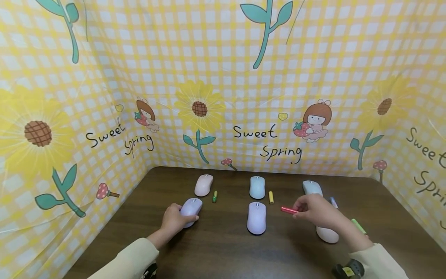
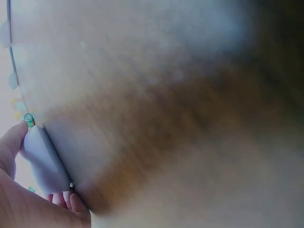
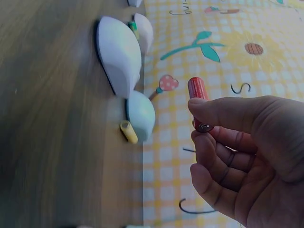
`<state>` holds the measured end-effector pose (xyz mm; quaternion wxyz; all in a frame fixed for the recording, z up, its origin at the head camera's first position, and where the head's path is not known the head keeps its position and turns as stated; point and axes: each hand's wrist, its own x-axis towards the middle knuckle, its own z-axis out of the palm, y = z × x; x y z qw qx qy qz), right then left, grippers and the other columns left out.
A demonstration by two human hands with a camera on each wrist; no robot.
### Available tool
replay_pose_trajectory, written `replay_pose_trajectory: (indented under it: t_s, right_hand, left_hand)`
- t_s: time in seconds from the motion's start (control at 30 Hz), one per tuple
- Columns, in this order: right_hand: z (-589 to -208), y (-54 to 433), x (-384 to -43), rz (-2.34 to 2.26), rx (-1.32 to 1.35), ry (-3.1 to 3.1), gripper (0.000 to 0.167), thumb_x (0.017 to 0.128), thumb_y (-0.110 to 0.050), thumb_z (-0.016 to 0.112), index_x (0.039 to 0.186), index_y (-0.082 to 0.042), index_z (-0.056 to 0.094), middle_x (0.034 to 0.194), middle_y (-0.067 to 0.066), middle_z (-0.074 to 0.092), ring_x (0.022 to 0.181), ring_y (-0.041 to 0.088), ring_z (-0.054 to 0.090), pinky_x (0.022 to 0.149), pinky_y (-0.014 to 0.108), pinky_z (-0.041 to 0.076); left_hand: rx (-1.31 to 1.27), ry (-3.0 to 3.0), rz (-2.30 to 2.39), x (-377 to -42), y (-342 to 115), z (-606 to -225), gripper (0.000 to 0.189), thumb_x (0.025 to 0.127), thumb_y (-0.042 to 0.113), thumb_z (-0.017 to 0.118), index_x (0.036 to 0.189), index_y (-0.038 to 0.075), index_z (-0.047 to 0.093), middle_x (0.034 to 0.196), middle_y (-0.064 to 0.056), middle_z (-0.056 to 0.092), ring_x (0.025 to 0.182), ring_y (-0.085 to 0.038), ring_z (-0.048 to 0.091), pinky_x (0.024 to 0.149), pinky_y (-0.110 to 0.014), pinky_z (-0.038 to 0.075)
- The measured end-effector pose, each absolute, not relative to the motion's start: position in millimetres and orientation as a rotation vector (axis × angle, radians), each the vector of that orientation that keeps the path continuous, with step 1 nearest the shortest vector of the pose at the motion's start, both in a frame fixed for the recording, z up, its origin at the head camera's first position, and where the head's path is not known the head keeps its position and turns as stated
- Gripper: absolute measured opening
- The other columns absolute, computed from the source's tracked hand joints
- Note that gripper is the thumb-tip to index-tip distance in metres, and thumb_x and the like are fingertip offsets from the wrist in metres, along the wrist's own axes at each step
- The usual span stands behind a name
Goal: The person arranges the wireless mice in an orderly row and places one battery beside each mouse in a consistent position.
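My left hand (image 1: 171,221) holds a lavender computer mouse (image 1: 191,207) by its sides at the left of the table. In the left wrist view, thumb and fingers lie on opposite sides of this mouse (image 2: 45,161). My right hand (image 1: 315,211) pinches a red battery (image 1: 288,210) between thumb and forefinger, above the table. The right wrist view shows the red battery (image 3: 197,88) with one end facing the camera. Partly behind the right hand are a light blue mouse (image 1: 311,186) and a pale pink mouse (image 1: 328,235).
A pink mouse (image 1: 203,185) has a green battery (image 1: 215,196) beside it. Mid-table, a blue mouse (image 1: 257,188) and yellow battery (image 1: 271,197) stand behind another lavender mouse (image 1: 256,219). Blue (image 1: 333,202) and light green (image 1: 358,226) batteries lie at right. A checkered cloth (image 1: 223,77) surrounds the table.
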<state>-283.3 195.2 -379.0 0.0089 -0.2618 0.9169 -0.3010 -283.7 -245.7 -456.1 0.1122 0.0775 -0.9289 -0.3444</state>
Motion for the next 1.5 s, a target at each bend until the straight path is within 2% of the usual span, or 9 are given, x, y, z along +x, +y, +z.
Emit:
replay_pose_trajectory:
  t_s: [0.57, 0.77, 1.03, 1.3, 1.4, 1.5]
  right_hand:
    - [-387, 126, -295, -0.919, -0.662, 2.896, 0.011, 0.079, -0.009, 0.08, 0.075, -0.011, 0.069, 0.066, -0.006, 0.06, 0.062, 0.012, 0.053, 0.058, 0.03, 0.046]
    - [-389, 98, -294, -0.872, -0.587, 2.922, 0.015, 0.077, -0.012, 0.081, 0.07, -0.013, 0.068, 0.063, -0.005, 0.059, 0.061, 0.013, 0.053, 0.055, 0.029, 0.045]
    - [-394, 68, -297, -0.839, -0.647, 2.944, 0.022, 0.078, -0.015, 0.081, 0.061, -0.014, 0.066, 0.057, -0.006, 0.057, 0.053, 0.011, 0.051, 0.049, 0.028, 0.043]
    - [-397, 35, -298, -0.788, -0.641, 2.94, 0.016, 0.077, -0.015, 0.08, 0.065, -0.011, 0.071, 0.06, -0.005, 0.06, 0.055, 0.012, 0.054, 0.049, 0.029, 0.045]
    - [-399, 24, -300, -0.782, -0.656, 2.956, 0.021, 0.075, -0.012, 0.078, 0.057, -0.012, 0.067, 0.051, -0.008, 0.054, 0.049, 0.01, 0.048, 0.045, 0.027, 0.04]
    - [-402, 13, -302, -0.766, -0.63, 2.97, 0.031, 0.074, -0.011, 0.075, 0.048, -0.013, 0.057, 0.044, -0.01, 0.041, 0.045, 0.009, 0.038, 0.042, 0.026, 0.033]
  left_hand:
    - [0.218, -2.726, -1.007, -282, -245, -456, 0.066, 0.063, 0.03, 0.09, 0.1, -0.014, 0.056, 0.092, -0.021, 0.057, 0.086, -0.035, 0.055, 0.078, -0.048, 0.046]
    - [0.213, -2.727, -1.006, -283, -245, -456, 0.066, 0.063, 0.031, 0.09, 0.099, -0.013, 0.056, 0.092, -0.021, 0.058, 0.086, -0.035, 0.055, 0.078, -0.048, 0.046]
    - [0.215, -2.733, -1.009, -284, -245, -456, 0.067, 0.064, 0.032, 0.09, 0.1, -0.013, 0.056, 0.094, -0.021, 0.057, 0.087, -0.035, 0.055, 0.078, -0.048, 0.046]
    - [0.221, -2.733, -1.003, -283, -245, -456, 0.066, 0.063, 0.031, 0.09, 0.099, -0.014, 0.056, 0.093, -0.022, 0.057, 0.087, -0.036, 0.055, 0.078, -0.048, 0.045]
    - [0.222, -2.734, -1.002, -283, -245, -455, 0.066, 0.064, 0.03, 0.09, 0.099, -0.014, 0.056, 0.094, -0.022, 0.057, 0.087, -0.036, 0.055, 0.079, -0.048, 0.045]
    - [0.221, -2.733, -0.998, -283, -244, -455, 0.066, 0.064, 0.03, 0.089, 0.099, -0.014, 0.056, 0.094, -0.022, 0.057, 0.087, -0.036, 0.055, 0.079, -0.049, 0.045]
